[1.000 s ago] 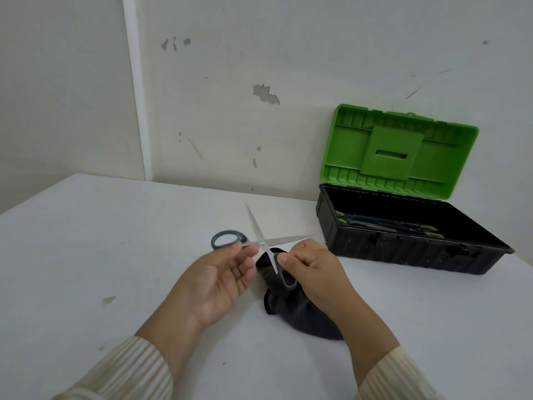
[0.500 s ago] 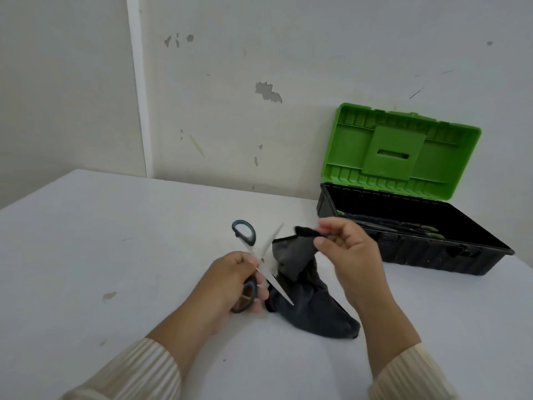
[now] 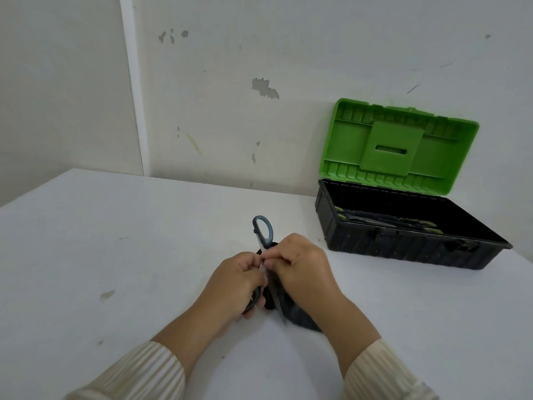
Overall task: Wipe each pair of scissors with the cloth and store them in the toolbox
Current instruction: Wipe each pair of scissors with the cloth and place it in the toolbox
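Opened scissors (image 3: 263,230) near the tabletop (image 3: 115,255) centre: left hand (image 3: 236,284) grips one handle to steady them; right hand (image 3: 302,272) pinches the cloth (image 3: 300,319) round a blade (toolbox (image 3: 403,249) waits open, far right).

Soft even light, wide-angle edge distortion

Long sleeves are worn, cream in colour and ribbed with fine lengthwise lines. The left sleeve (image 3: 135,373) is seen at the near left, the right sleeve (image 3: 383,370) at the near right. Each is ended on the forearm, and the left hand (image 3: 233,281) and right hand (image 3: 305,267) are left bare.
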A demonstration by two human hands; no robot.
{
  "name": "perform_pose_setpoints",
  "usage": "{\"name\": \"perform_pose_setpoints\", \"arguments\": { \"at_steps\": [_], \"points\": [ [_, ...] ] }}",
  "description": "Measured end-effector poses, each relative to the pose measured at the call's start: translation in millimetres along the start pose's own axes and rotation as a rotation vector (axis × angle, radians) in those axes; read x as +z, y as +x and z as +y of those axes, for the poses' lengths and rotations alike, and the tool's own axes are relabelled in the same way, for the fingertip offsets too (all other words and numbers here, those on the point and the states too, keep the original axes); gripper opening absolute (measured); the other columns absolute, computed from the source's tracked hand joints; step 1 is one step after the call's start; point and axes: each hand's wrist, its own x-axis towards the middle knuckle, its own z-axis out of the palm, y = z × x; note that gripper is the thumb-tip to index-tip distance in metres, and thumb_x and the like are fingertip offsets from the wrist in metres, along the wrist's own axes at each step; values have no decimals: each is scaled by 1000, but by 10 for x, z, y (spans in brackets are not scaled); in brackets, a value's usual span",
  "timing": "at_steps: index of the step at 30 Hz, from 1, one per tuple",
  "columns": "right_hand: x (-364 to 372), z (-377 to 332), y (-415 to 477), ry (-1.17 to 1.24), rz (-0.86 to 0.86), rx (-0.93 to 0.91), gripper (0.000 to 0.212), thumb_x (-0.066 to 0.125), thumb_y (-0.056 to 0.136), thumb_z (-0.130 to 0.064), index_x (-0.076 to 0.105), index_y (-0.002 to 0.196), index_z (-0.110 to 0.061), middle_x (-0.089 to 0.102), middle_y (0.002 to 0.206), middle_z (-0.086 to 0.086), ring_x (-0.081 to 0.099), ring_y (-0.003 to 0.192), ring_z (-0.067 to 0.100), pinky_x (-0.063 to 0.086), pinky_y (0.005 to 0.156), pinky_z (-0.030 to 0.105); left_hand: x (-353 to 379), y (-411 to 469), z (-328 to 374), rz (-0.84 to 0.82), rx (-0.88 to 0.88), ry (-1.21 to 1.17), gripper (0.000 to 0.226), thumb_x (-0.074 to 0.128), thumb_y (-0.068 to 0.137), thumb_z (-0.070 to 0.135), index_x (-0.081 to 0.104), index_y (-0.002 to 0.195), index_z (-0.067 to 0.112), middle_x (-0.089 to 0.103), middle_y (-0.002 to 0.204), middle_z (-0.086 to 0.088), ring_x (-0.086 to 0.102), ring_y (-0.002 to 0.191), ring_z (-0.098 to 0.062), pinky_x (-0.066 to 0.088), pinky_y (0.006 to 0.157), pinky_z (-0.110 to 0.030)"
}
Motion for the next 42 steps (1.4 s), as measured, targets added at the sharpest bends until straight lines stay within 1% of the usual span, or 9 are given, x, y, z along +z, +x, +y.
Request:
{"name": "perform_pose_setpoints", "arguments": {
  "at_steps": [2,6,10,15,22,26,31,38,42],
  "points": [
    [-25,29,21,28,91,23,14,63,81,-4,74,85,-12,56,83,1,53,73,0,42,69,5,-2,2,-3,-10,7,20,16,49,84,-2,63,86,5,55,52,-15,38,30,-18,28,36,-20],
    [52,-32,-67,-12,-58,-14,16,60,82,-5,73,83,-12,59,85,5,59,80,13,50,74,23,-2,-2,-9,-16,41,38,11,48,86,-1,59,87,1,53,53,-13,35,30,-19,24,37,-20],
    [-84,195,83,72,217,156,12,67,79,-9,75,82,-17,59,82,-4,58,80,7,40,76,5,-58,-24,20,-47,65,42,28,47,83,-3,60,68,16,54,50,-12,34,34,-21,28,38,-20],
    [-389,433,32,444,532,363,30,62,82,-7,69,71,-34,69,94,7,69,71,17,55,81,38,-111,15,40,-71,43,34,19,49,82,0,65,83,11,57,61,-14,44,58,-30,32,44,-25],
    [15,0,-71,18,40,-52,15,64,80,-6,73,84,-17,64,87,3,60,80,9,48,78,22,-113,17,26,-56,41,44,19,46,84,-3,62,85,9,55,55,-14,40,42,-25,27,42,-24],
    [-31,134,32,15,211,-30,12,65,79,-4,73,83,-11,62,84,5,53,75,-11,38,72,1,-91,-11,56,-77,49,63,17,46,85,-4,56,78,8,53,51,-12,35,34,-19,28,37,-21],
    [65,-11,-61,-26,-62,-13,14,57,85,-7,71,84,-10,58,85,3,57,75,9,48,71,18,-65,9,18,-55,60,108,11,47,83,-1,57,83,5,53,55,-16,33,33,-21,25,39,-23],
    [-158,438,94,1,353,187,12,61,83,-10,72,84,-14,63,95,3,52,80,7,33,71,-3,-104,5,15,-43,50,34,22,49,81,0,63,71,15,56,52,-12,39,44,-24,30,41,-23],
    [-170,621,65,-187,156,264,18,56,83,-11,72,82,-19,61,98,1,51,81,10,32,62,2,-148,35,60,71,80,-206,17,51,88,2,66,82,7,59,54,-6,50,49,-24,36,43,-26]
  ]
}}
